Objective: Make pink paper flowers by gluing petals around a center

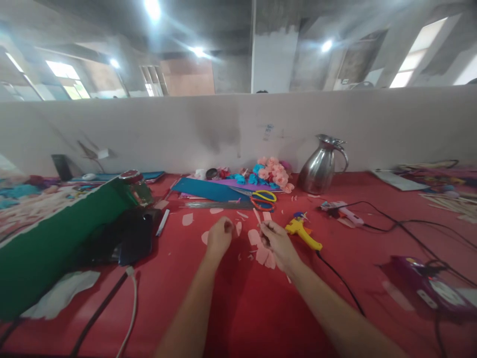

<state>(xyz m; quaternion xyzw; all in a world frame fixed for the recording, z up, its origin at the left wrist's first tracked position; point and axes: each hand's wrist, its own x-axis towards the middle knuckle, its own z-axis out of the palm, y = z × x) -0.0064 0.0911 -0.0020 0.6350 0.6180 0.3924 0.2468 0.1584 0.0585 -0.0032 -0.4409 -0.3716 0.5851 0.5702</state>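
Observation:
My left hand [219, 237] hovers over the middle of the red table with its fingers curled in a pinch; what they hold, if anything, cannot be made out. A pink paper petal [239, 228] shows right beside its fingertips. My right hand [276, 242] is closed on a thin pink paper strip [257, 216] that points up and away. Below and beside that hand lie several pink paper petals [265, 257] and small scraps. Just to its right rests a yellow glue gun [303, 234] with a black cord. Scissors [264, 201] with yellow and red handles lie beyond the hands.
Behind are blue paper [208, 190], thin wires [212, 205], pink paper flowers [274, 173] and a steel jug [319, 166]. A pink glue gun [345, 213] and purple power strip [432, 288] lie right. A green box [55, 248], black phone [137, 241] and jar [136, 189] stand left.

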